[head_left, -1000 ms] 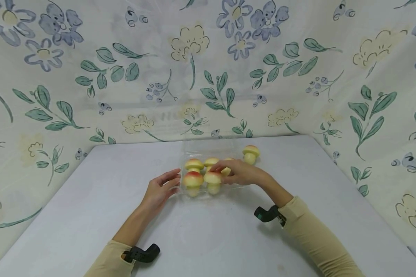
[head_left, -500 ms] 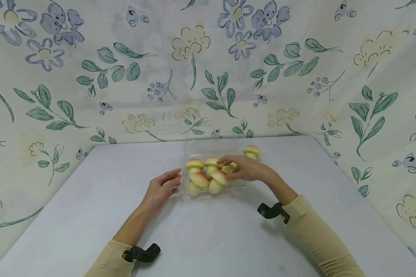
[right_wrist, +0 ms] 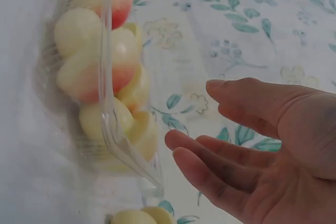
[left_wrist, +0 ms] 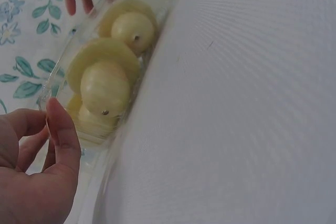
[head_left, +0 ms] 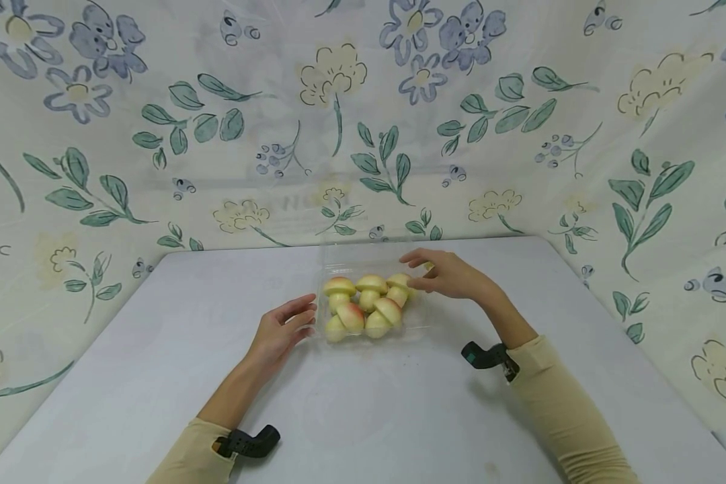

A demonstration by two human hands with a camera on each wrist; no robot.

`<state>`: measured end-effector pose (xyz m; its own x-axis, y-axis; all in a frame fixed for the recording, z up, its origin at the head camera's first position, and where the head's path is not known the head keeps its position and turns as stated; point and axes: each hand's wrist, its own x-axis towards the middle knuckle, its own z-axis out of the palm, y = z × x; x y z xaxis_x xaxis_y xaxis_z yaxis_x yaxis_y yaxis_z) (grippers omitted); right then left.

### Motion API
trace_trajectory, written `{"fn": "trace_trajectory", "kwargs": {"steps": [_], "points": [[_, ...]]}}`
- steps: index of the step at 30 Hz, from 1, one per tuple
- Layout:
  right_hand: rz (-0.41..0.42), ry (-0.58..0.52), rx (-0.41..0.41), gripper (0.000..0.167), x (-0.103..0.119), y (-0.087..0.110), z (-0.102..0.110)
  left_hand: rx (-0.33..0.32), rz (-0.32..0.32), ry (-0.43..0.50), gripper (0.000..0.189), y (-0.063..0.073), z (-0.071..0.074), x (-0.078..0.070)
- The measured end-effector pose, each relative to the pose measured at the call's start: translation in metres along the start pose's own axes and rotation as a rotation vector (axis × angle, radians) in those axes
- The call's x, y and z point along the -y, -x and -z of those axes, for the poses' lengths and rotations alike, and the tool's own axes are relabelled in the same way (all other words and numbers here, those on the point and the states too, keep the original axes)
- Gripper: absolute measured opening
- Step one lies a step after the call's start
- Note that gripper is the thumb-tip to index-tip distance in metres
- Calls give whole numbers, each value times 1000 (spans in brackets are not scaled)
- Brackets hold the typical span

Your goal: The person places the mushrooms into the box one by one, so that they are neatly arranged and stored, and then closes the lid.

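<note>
A clear plastic box (head_left: 419, 327) holds several mushroom-shaped pieces (head_left: 372, 286) with yellow, red-tinged caps and pale stems. My left hand (head_left: 281, 333) is at the box's left side; in the left wrist view its thumb and fingers (left_wrist: 62, 129) pinch the rim. Empty, with fingers loosely bent, my right hand (head_left: 444, 274) hovers over the box's right end. Another mushroom-shaped piece (right_wrist: 137, 217) lies outside the box, mostly hidden behind the right hand in the head view.
The box's clear lid (head_left: 369, 253) stands raised at its back. A white table (head_left: 363, 417) lies beneath, with a flower-patterned cloth (head_left: 363, 134) hanging behind it.
My right hand has let go of the front mushroom pieces and moved right and back. Those two front pieces have tipped over, caps leaning right. The left hand has stayed put.
</note>
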<state>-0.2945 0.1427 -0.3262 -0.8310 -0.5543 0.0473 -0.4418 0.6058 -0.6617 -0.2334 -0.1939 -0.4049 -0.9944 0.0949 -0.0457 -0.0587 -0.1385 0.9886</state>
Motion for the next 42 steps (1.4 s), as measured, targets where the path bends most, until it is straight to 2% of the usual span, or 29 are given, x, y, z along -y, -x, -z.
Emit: {"fn": "trace_trajectory", "kwargs": {"steps": [7,15,25,32,42], "points": [[-17,1,-72,48,-13,0,11,-5,8,-1,52,0,-1,-1],[-66,-7,-106,48,-30,-2,14,-9,10,-5,51,-1,-1,0],[-129,9,-151,55,-46,-2,11,-11,17,-6,53,0,-1,-1],[-140,33,-177,59,-57,-5,8,-6,12,1,54,1,-1,0],[-183,118,-202,63,-71,-9,2,-8,19,-4,54,0,-1,0]]}}
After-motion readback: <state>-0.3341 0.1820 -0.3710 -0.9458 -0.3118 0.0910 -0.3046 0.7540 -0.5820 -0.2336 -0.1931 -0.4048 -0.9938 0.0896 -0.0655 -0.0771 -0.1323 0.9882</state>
